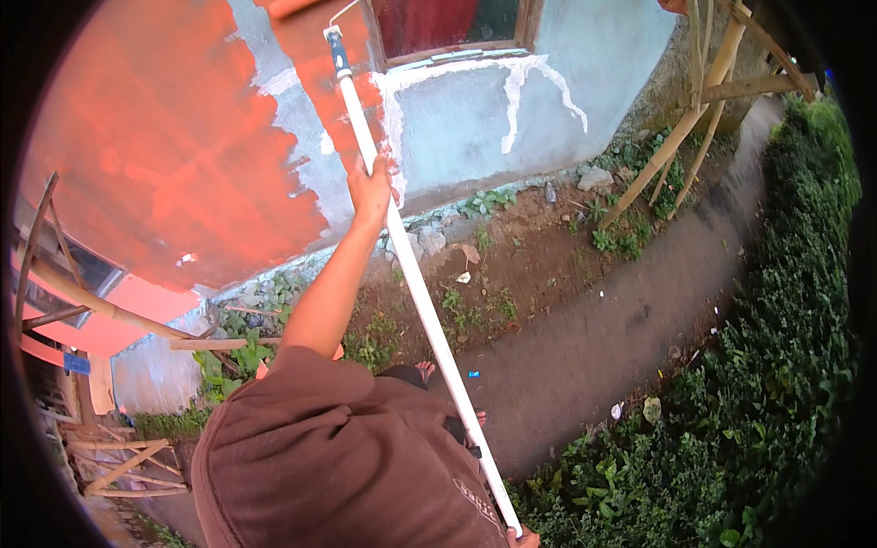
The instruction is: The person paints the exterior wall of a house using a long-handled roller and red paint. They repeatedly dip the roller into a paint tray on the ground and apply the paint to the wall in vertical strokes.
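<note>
Left hand (pixel 370 190) and right hand (pixel 523 540), fingers curled around the white extension pole (pixel 423 283), hold the paint roller (pixel 337 53) left of the window (pixel 443 23); orange paint (pixel 174 128) coats the wall's left, pale blue apparently remaining rightward.

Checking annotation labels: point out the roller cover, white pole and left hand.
Roller cover (pixel 290 7): head view, its orange side.
White pole (pixel 425 298): head view, shaft below the left hand.
Left hand (pixel 369 193): head view, back of the hand.
</note>
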Available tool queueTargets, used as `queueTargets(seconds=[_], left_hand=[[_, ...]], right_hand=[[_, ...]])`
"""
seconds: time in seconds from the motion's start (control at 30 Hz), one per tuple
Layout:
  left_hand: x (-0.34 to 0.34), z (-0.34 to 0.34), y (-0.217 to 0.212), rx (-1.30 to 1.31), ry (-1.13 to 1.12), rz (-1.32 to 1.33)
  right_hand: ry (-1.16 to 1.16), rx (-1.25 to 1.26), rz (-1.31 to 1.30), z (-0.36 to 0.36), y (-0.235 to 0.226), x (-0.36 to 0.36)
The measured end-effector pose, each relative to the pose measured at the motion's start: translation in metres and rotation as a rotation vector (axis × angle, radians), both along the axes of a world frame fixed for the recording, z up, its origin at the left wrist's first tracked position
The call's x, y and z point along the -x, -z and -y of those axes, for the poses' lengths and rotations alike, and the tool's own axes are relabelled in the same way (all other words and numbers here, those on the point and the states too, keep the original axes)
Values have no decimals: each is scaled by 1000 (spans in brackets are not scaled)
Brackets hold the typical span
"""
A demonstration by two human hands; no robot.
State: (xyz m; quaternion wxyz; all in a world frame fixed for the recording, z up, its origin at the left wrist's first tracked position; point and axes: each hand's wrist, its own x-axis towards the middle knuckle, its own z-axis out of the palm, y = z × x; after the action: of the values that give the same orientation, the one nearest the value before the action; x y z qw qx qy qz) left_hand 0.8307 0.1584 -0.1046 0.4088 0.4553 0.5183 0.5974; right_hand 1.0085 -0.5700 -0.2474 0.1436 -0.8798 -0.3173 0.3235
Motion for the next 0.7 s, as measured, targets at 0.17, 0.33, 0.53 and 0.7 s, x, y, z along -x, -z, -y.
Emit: queueTargets(seconds=[0.17, 0.33, 0.53, 0.7], left_hand=[[-12, 27, 59, 150, 16, 82], [-16, 33, 120, 282, 6, 113], [-21, 42, 148, 363, 5, 148], [-15, 39, 171, 407, -4, 139]], right_hand=[[21, 106, 33, 36, -25, -10], [35, 183, 67, 60, -38, -8], [24, 265, 108, 74, -51, -5], [10, 324, 132, 87, -64, 2]])
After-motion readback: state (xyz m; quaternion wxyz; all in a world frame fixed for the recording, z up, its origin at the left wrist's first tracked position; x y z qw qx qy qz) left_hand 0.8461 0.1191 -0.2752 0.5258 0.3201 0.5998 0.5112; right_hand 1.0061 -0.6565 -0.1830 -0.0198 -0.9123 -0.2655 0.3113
